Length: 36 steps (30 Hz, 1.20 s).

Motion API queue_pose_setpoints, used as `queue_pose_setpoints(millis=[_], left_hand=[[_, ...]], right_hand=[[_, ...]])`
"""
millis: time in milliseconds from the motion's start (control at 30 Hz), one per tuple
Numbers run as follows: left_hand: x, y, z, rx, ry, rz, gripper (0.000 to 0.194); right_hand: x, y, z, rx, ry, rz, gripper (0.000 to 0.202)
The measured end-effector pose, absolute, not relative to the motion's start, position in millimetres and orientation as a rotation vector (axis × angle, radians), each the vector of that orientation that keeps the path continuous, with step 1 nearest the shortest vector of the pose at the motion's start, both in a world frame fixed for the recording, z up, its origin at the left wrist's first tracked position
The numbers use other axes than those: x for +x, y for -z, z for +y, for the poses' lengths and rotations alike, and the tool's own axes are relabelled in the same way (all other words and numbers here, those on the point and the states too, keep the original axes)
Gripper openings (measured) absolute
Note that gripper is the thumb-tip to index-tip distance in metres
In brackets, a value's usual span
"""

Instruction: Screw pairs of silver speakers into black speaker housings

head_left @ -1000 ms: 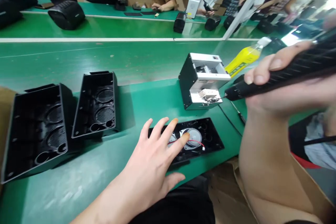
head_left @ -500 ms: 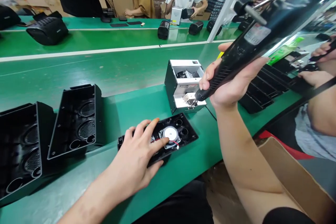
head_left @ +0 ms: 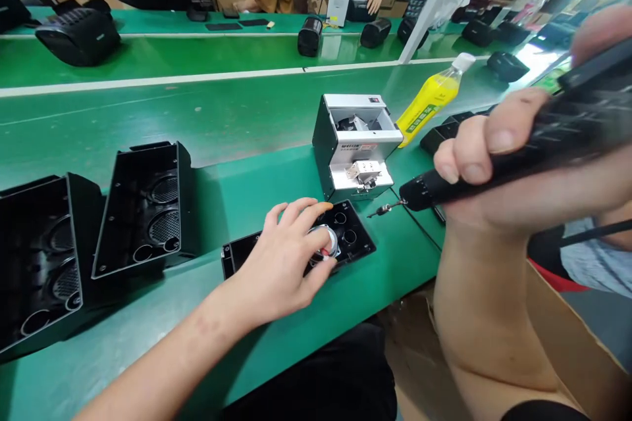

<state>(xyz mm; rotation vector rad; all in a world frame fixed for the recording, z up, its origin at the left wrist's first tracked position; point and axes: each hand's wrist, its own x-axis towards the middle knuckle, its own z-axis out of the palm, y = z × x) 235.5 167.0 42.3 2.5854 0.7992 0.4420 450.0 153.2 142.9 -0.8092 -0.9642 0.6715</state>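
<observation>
My left hand (head_left: 289, 263) spans a black speaker panel (head_left: 363, 243), fingers at its far edge and thumb at its near edge. Under the fingers, partly covered, is a round speaker driver (head_left: 332, 237) with a bit of red wire. My right hand (head_left: 494, 145) is wrapped round a black electric screwdriver (head_left: 419, 192). Its bit points left and down, in the air just beyond the panel's right end. Whether a screw sits on the tip is too small to tell. Behind the panel stands a silver and black screw feeder (head_left: 353, 145).
Two open black speaker housings (head_left: 143, 210) (head_left: 37, 263) stand at left. A yellow drink bottle (head_left: 429, 102) leans behind the feeder, and a cable (head_left: 419, 223) runs along the bench. Across the green conveyor (head_left: 222, 105), co-workers handle other speakers (head_left: 79, 36). A cardboard box (head_left: 567, 335) is low at right.
The screwdriver has come away from the feeder to the right and tilted flatter, baring its bit and the bottle. My left hand has slid right along the panel, onto the driver.
</observation>
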Motion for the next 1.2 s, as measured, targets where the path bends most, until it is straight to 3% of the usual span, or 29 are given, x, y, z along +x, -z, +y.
queue_pose_setpoints(millis=[100, 233, 433, 600, 733, 1200], left_hand=[[229.9, -39.5, 167.8, 2.627, -0.410, 0.825, 0.024], [226.5, -34.2, 166.1, 2.745, -0.298, 0.792, 0.043], [221.8, -37.6, 162.4, 2.694, -0.267, 0.827, 0.038], [219.4, -37.9, 162.0, 2.698, -0.214, 0.806, 0.061], [220.9, -36.8, 161.3, 2.700, -0.178, 0.843, 0.055], [222.2, -36.9, 161.9, 2.701, -0.179, 0.847, 0.052]], right_hand=[[446.3, -142.0, 140.4, -0.768, -0.747, -0.982, 0.047], [442.3, -113.3, 136.8, -0.714, -0.892, -1.002, 0.043], [433.4, -80.3, 139.8, -0.640, -1.016, -0.977, 0.049], [436.2, -67.6, 148.7, -0.602, -0.967, -1.001, 0.055], [439.8, -57.9, 157.9, -0.537, -0.875, -1.043, 0.066], [435.2, -49.0, 158.7, -0.620, -0.843, -1.003, 0.071]])
